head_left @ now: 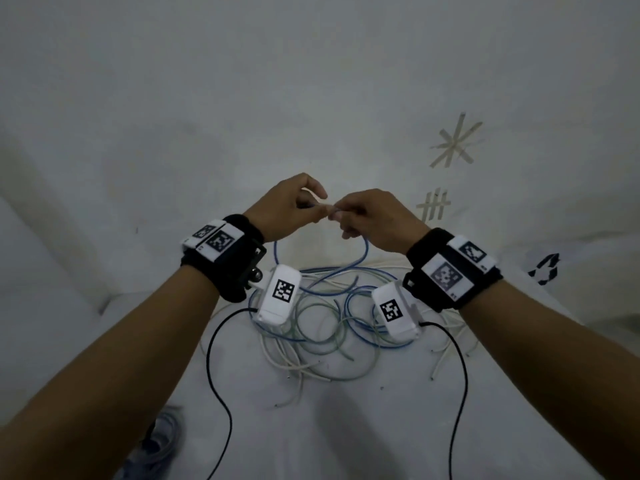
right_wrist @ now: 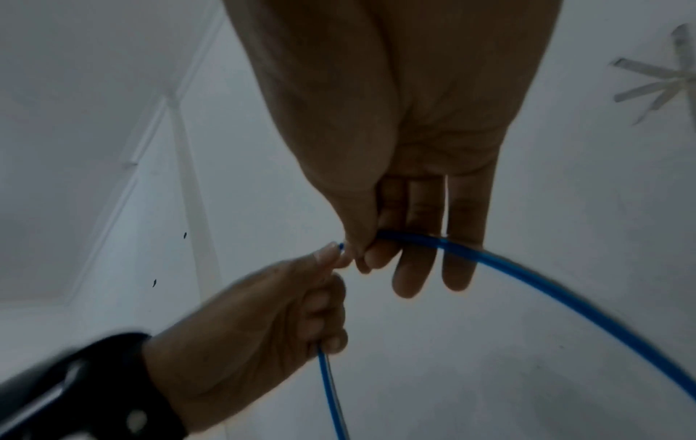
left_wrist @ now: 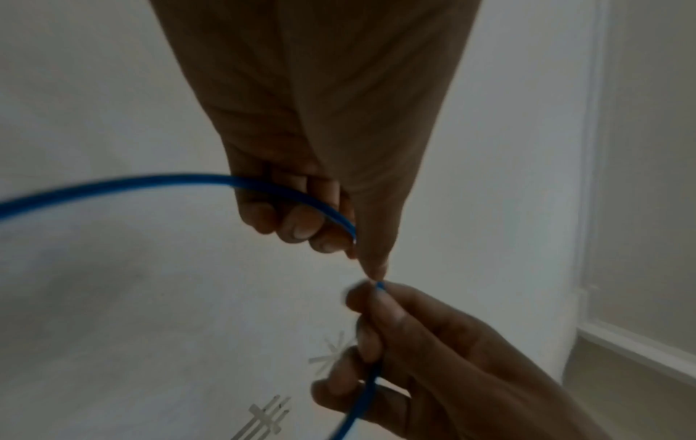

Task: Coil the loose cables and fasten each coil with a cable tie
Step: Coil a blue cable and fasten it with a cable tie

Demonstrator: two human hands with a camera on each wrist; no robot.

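A thin blue cable (head_left: 365, 251) hangs in a loop from both raised hands, above a loose tangle of blue, white and greenish cables (head_left: 318, 327) on the white surface. My left hand (head_left: 313, 207) curls its fingers round the cable (left_wrist: 150, 181), which runs off to the left in the left wrist view. My right hand (head_left: 341, 213) pinches the cable (right_wrist: 527, 279) between thumb and forefinger. The two hands touch at the fingertips, where a cut blue tip (right_wrist: 341, 246) pokes out. No cable tie can be made out in either hand.
Tape marks, a star (head_left: 453, 142) and a hash (head_left: 433, 206), lie beyond the hands at the right. Black camera leads (head_left: 218, 358) trail from both wrists. A blurred bundle of bluish cable (head_left: 159, 441) sits at the lower left. A pale wall (head_left: 52, 202) rises on the left.
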